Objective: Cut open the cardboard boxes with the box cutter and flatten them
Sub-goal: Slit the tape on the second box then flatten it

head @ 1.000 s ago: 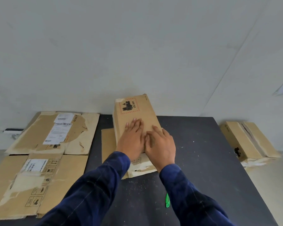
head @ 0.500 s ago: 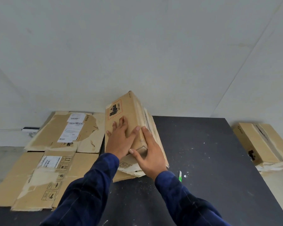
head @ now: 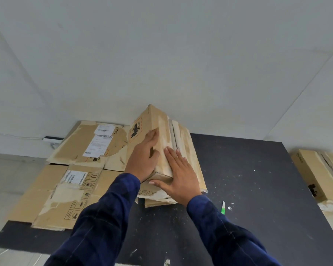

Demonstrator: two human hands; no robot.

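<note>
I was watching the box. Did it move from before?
Yes. The box has tipped up on the black table, its printed face now turned left toward the flattened cardboard.

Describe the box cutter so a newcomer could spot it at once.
Start at the black table. Just right of the person's right sleeve, on the tabletop, lies the box cutter. It is the only bright green thing in view: small, slim, with a pale tip, unlike the white specks beside it.
</note>
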